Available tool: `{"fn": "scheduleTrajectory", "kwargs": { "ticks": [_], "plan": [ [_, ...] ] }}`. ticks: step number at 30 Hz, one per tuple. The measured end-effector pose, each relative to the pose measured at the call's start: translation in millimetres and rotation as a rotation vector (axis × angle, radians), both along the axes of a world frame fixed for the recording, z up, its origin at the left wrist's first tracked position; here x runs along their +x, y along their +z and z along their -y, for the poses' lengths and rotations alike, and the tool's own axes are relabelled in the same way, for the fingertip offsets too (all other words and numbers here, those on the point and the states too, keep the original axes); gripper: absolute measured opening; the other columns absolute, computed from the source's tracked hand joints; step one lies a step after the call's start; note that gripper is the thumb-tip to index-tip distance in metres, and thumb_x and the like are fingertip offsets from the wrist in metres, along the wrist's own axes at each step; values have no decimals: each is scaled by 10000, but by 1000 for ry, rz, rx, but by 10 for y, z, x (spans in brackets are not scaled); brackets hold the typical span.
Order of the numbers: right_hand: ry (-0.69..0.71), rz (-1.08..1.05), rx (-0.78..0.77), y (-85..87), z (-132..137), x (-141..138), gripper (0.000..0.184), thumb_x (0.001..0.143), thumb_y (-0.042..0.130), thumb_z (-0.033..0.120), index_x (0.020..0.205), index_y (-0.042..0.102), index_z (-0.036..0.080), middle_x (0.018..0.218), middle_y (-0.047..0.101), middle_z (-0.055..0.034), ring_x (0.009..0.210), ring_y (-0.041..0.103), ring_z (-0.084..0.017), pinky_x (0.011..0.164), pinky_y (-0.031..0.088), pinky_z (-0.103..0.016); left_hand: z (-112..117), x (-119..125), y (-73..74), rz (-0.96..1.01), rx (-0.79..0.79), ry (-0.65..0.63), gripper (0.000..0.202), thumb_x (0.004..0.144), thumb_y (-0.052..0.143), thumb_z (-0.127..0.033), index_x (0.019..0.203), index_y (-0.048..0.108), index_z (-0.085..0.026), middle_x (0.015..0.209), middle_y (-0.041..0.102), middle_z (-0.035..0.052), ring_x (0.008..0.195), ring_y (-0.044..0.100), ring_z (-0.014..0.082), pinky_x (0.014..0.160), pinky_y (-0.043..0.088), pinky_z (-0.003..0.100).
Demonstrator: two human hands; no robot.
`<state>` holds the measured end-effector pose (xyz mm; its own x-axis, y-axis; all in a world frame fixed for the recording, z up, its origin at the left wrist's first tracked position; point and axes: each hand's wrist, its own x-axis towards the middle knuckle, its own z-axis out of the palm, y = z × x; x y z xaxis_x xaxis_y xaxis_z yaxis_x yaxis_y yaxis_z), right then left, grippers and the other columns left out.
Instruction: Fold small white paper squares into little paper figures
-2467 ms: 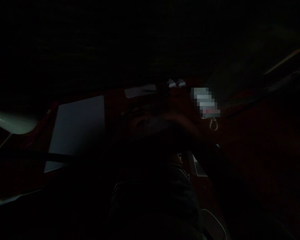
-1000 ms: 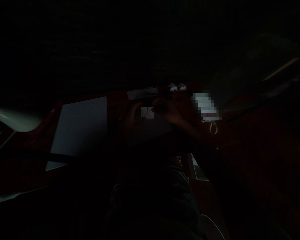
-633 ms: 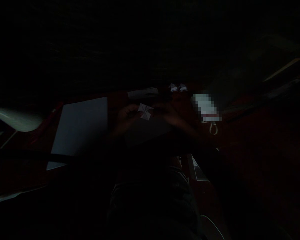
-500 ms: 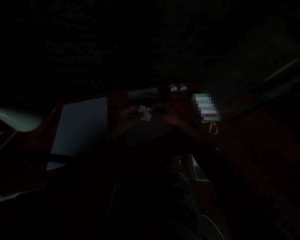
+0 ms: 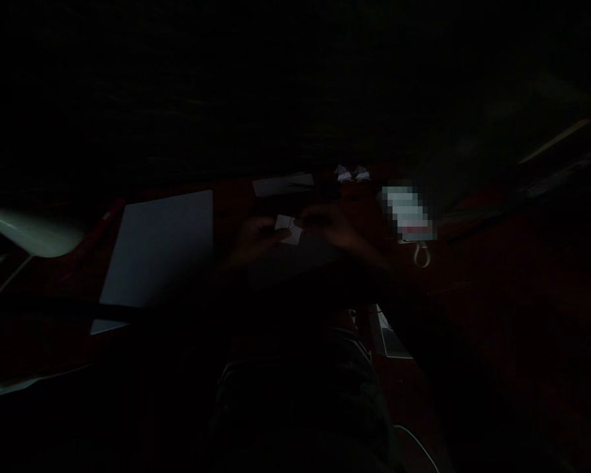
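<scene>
The scene is very dark. My left hand (image 5: 254,238) and my right hand (image 5: 328,226) meet over a reddish table and both pinch a small folded white paper piece (image 5: 288,229) between them. The left fingers hold its left edge, the right fingers its right edge. Under the hands lies a dim grey sheet (image 5: 295,261). Finger detail is hard to make out.
A large pale sheet (image 5: 157,249) lies to the left. A smaller white paper (image 5: 282,184) and two small folded paper pieces (image 5: 352,173) sit behind the hands. A blurred white object (image 5: 408,211) with a cord loop lies to the right. A pale curved object (image 5: 29,236) is far left.
The hands came together from resting low on the grey sheet and lifted the folded paper piece. Over the last half second the piece was turned and lowered slightly.
</scene>
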<state>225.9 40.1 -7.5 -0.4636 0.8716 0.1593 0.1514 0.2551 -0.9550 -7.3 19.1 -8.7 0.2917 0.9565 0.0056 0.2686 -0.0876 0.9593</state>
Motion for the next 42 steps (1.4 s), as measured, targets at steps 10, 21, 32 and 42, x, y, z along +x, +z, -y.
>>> {"fn": "scheduleTrajectory", "kwargs": {
  "ticks": [10,21,32,42],
  "plan": [
    [-31,45,30,-7,20,-37,502,899,783,671,762,681,198,697,664,1,672,597,-142,652,476,-274,20,-2,-36,32,-36,77,415,737,978,-525,881,813,-173,876,816,80,788,756,242,644,565,311],
    [-27,43,42,-66,4,-33,364,887,836,529,997,737,196,862,736,-13,765,666,-159,696,505,-274,-25,-21,-191,53,223,-34,507,855,838,-450,1247,629,-206,1043,771,59,933,749,233,807,609,348],
    [-68,237,201,-108,-62,68,101,927,808,292,959,802,196,1017,831,-65,928,762,-210,878,569,-351,-9,-118,32,-442,715,-284,233,1100,564,-296,1122,789,-237,1281,764,85,1249,668,281,1142,501,491],
    [-78,513,335,-53,-33,132,234,900,743,102,1069,869,202,1111,862,-82,990,786,-226,898,561,-337,-150,-187,-117,-535,770,-437,214,1093,647,-237,1207,829,-233,1262,830,59,1184,720,263,1121,520,466]
  ]
}}
